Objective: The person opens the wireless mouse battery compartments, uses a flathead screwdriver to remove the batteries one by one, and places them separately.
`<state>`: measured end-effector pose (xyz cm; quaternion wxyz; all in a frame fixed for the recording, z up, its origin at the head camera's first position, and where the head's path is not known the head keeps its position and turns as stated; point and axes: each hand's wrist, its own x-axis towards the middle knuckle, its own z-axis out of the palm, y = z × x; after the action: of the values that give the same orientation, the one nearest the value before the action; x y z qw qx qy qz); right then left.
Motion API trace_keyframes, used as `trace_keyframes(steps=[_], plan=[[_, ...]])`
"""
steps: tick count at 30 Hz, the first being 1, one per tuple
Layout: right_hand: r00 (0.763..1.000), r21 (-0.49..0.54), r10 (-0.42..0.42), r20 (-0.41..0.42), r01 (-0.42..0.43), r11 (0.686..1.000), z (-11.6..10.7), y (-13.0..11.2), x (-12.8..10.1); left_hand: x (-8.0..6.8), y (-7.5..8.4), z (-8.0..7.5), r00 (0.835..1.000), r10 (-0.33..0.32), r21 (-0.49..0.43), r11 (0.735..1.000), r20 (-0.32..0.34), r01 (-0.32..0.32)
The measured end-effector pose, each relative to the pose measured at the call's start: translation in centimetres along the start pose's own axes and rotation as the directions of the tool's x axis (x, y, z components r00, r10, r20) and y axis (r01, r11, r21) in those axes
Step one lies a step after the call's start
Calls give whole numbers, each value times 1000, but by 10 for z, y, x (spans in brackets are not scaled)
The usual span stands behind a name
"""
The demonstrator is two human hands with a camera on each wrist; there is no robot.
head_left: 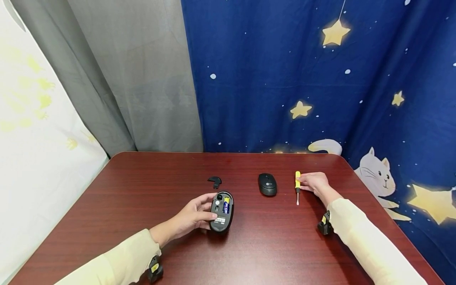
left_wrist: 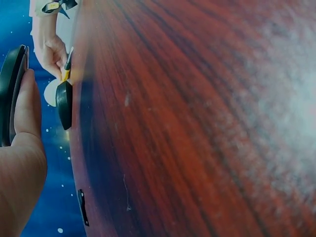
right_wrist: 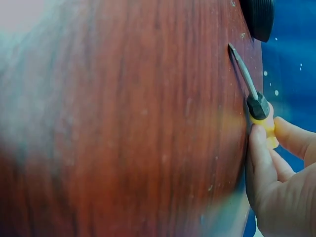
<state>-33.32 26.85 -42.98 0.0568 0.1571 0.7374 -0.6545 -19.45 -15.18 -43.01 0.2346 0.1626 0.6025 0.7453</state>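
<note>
our left hand (head_left: 195,215) gripped the upturned mouse (head_left: 221,211), thumb and fingers curled round its near side, holding it tipped on the worktop (head_left: 142,190) with the open battery bay and its battery (head_left: 226,205) facing up. the loose battery cover (head_left: 215,181) lay on the worktop just beyond that hand, apart from it.

our right hand (head_left: 313,183) pinched the yellow handle of the screwdriver (head_left: 297,187), fingers curled on it; in the right wrist view the fingertips (right_wrist: 259,143) closed on the handle just behind the black collar. the tool lay flat, its long axis running from the hand's far side back toward us, the tip at the near end. the handle sat right at the hand's inner edge, so our right hand was plainly the nearer one; the left was well apart from it.

between our two hands, a second mouse (head_left: 267,184) rested right way up, just inward of the screwdriver, closer to the right hand and not touching the tool.
</note>
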Motion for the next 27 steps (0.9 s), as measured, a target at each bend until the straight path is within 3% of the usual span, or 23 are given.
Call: trace_keyframes(steps=[21,27], plan=[[996,-177,-9,-88,-7,984,9,-1,2,-1,-1,-1,1000,-1,-12,1000,-4,1],[996,-168,0,-89,-15,986,9,-6,-4,-1,0,-2,1000,1,-17,1000,-4,-1]])
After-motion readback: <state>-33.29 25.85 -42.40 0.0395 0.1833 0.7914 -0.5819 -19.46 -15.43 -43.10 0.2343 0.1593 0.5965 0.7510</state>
